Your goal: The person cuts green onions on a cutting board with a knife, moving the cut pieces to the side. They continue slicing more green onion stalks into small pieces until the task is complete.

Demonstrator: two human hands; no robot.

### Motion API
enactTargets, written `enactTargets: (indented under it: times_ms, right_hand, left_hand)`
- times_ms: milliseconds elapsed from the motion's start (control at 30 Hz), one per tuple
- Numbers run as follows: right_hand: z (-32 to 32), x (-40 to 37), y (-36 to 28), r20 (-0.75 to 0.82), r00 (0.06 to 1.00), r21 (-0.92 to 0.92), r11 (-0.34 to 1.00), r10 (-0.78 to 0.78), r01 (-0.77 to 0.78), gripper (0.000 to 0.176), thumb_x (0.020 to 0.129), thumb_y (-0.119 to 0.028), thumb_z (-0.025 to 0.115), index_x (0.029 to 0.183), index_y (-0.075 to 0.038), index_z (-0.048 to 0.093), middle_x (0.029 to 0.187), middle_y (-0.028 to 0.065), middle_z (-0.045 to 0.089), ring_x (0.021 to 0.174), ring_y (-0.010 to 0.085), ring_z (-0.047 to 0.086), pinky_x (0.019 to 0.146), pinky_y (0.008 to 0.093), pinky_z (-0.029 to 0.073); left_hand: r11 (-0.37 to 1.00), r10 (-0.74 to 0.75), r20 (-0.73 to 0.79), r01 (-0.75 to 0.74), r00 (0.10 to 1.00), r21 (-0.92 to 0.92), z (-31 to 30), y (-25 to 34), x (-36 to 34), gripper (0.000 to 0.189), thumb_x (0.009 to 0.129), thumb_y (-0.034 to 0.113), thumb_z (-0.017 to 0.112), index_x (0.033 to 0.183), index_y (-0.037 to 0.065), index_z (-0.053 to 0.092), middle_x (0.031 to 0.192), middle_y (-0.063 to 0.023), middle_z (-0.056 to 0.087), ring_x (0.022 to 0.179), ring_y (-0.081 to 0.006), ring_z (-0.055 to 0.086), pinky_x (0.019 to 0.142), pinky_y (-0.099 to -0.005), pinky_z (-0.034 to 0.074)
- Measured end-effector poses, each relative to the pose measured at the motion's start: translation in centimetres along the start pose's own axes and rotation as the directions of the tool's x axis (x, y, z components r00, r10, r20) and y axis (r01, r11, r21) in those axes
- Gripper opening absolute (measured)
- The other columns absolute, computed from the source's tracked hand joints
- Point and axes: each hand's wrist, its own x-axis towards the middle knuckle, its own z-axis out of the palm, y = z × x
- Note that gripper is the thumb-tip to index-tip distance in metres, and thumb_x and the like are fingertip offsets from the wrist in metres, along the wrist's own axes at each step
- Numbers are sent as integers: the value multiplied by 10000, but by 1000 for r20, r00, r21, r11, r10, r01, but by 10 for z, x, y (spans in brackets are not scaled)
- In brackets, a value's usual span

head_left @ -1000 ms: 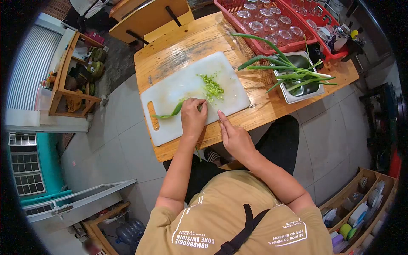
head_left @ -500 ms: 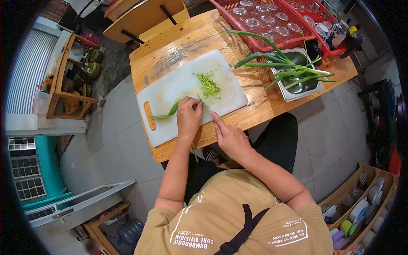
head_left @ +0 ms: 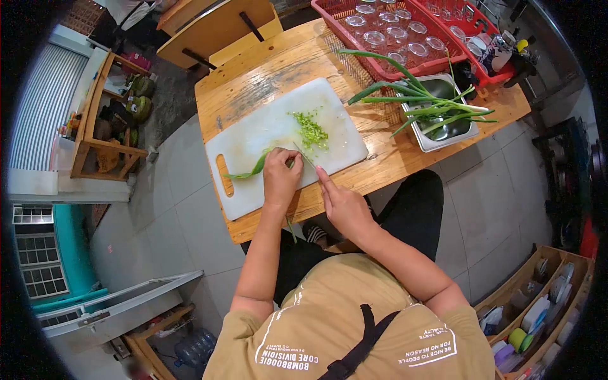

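A white cutting board lies on the wooden table. My left hand is closed around green onion, whose leafy end trails left across the board. In my right hand is a knife, its thin blade reaching up and left, close to my left fingertips. Chopped green onion forms a small pile just beyond the blade. The part of the onion under my left fingers is hidden, and my right fingers cover the knife's handle.
Whole green onions lie across a metal container at the table's right. Behind it, a red basket holds several upturned glasses. A yellow wooden chair stands beyond the far edge of the wooden table.
The view has shifted very slightly. Both hands, the knife and the green onion keep nearly the same places on the board.
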Motion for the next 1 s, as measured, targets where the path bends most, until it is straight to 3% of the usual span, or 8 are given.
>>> enactTargets:
  times_ms: [67, 200, 267, 367, 733, 1000]
  right_hand:
    - [2, 5, 0, -14, 1000, 34, 999, -14, 15, 638, 1080, -164, 578, 1687, -128, 387, 755, 233, 693, 666, 426, 701, 628, 542, 583]
    - [-9, -2, -5, 24, 1000, 148, 989, 0, -4, 600, 1090, -169, 571, 1667, -114, 414, 770, 252, 692, 688, 452, 692, 644, 570, 565]
    - [-13, -9, -7, 16, 1000, 175, 985, -2, 0, 589, 1092, -171, 568, 1660, -109, 424, 773, 256, 693, 696, 458, 691, 647, 573, 561]
    - [-16, -12, -11, -9, 1000, 210, 977, 28, -25, 555, 1100, -168, 580, 1643, -145, 462, 768, 275, 687, 701, 458, 696, 655, 561, 543]
    - [-6, 0, -14, 75, 994, 35, 996, 77, -80, 546, 1098, -173, 574, 1634, -144, 472, 739, 251, 684, 663, 438, 691, 623, 558, 541]
    - [-6, 4, -9, 23, 1000, -12, 1000, 17, -17, 612, 1079, -176, 579, 1665, -93, 423, 735, 220, 695, 654, 412, 706, 619, 539, 582]
  left_hand:
    - [997, -48, 16, 49, 999, -65, 1, -1, 1, 104, 901, 109, 774, 900, 7, 791, 902, -151, 703, 938, -349, 662, 875, -448, 538]
    - [994, -63, 28, 65, 998, -87, -1, 0, -2, 97, 899, 95, 768, 907, 0, 789, 907, -153, 702, 946, -355, 664, 881, -450, 538]
    - [999, -4, 1, 4, 1000, -35, 0, -4, -2, 146, 903, 86, 768, 977, -36, 802, 948, -163, 735, 882, -309, 715, 833, -396, 572]
    - [1000, 4, 14, -4, 1000, -24, 0, -5, 0, 151, 904, 81, 767, 982, -45, 798, 947, -163, 735, 879, -309, 715, 828, -393, 573]
    - [999, -24, 1, 24, 1000, -38, 0, -2, -4, 128, 905, 81, 768, 963, -29, 795, 948, -161, 725, 931, -335, 687, 866, -425, 554]
    - [1000, 16, -11, -16, 1000, 0, -5, 5, -8, 149, 914, 95, 781, 996, -27, 804, 978, -171, 738, 958, -335, 702, 897, -416, 555]
